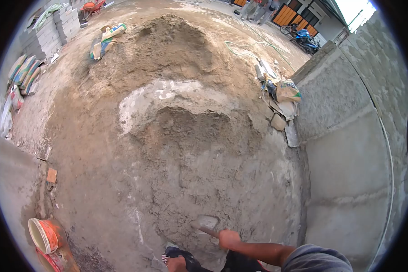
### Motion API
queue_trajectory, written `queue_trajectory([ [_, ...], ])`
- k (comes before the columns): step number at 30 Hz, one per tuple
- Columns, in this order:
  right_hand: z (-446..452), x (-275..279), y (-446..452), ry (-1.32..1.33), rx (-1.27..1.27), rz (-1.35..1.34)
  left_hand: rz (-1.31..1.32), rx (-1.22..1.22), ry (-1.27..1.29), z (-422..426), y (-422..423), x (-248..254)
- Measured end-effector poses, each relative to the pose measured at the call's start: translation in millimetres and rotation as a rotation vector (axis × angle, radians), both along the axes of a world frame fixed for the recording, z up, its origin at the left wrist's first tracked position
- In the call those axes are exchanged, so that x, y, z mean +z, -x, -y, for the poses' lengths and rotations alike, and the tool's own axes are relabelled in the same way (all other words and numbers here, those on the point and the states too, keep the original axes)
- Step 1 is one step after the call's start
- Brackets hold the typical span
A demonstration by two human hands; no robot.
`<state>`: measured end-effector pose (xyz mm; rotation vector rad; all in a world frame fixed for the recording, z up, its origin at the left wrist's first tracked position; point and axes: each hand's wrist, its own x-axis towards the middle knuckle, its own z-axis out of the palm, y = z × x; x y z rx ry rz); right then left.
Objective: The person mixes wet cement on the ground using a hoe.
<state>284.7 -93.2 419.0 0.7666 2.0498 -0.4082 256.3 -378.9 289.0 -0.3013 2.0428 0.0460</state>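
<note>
My right hand (230, 239) is closed around the wooden handle of a hoe (207, 232), low at the bottom centre. The hoe's grey metal blade (207, 221) rests at the wet mortar mix (190, 206), with a little mortar around it. My left hand (177, 263) shows only in part at the bottom edge, beside my dark trouser leg and a foot; its fingers are too unclear to read. Beyond the blade, a mound of grey-brown sand and mix (186, 127) rises, with pale cement powder (163, 90) along its top.
Orange-and-white buckets (45, 236) stand at lower left. A plastered wall (349, 167) bounds the right side. Torn cement bags (287, 91) lie by it; stacked bags (25, 72) and grey blocks (59, 29) are at left. People (260, 10) and a blue motorcycle (305, 41) are far back.
</note>
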Motion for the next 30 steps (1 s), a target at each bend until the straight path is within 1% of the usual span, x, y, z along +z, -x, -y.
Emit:
queue_trajectory([
  [3,-9,2,9,0.019,-0.072,0.011,0.035,0.005,-0.027,4,-3,-11],
  [6,-12,-7,6,-0.029,-0.089,-0.013,0.019,-0.066,-0.077,10,-7,-15],
  [7,-12,-6,6,-0.03,-0.098,-0.017,-0.002,-0.122,-0.105,17,-15,-30],
  [8,-12,-4,7,-0.029,-0.106,-0.019,-0.021,-0.177,-0.13,32,-32,-65],
  [9,-12,-3,7,-0.027,-0.114,-0.02,-0.039,-0.231,-0.155,32,-31,-63],
  [12,-12,1,5,-0.031,-0.096,-0.064,-0.124,-0.141,-0.071,28,-38,-51],
  [15,-13,-1,3,-0.016,-0.116,-0.035,-0.095,-0.147,-0.178,46,-51,-77],
  [17,-15,2,4,-0.006,-0.121,-0.023,-0.102,-0.057,-0.089,36,-45,-56],
  [18,-15,2,4,-0.001,-0.124,-0.019,-0.107,-0.012,-0.044,22,-31,-25],
  [19,-14,-2,1,-0.027,-0.127,-0.07,-0.089,-0.001,-0.015,14,-23,-10],
  [20,-14,-11,-5,-0.053,-0.13,-0.12,-0.064,-0.004,-0.017,14,-20,-6],
  [26,-10,-1,-12,-0.078,-0.235,-0.464,0.05,-0.009,-0.077,15,-12,4],
  [27,-9,0,-14,-0.078,-0.265,-0.525,0.063,-0.002,-0.085,11,-9,11],
  [30,-9,-4,-19,-0.062,-0.306,-0.58,0.065,0.073,-0.084,-3,7,53],
])
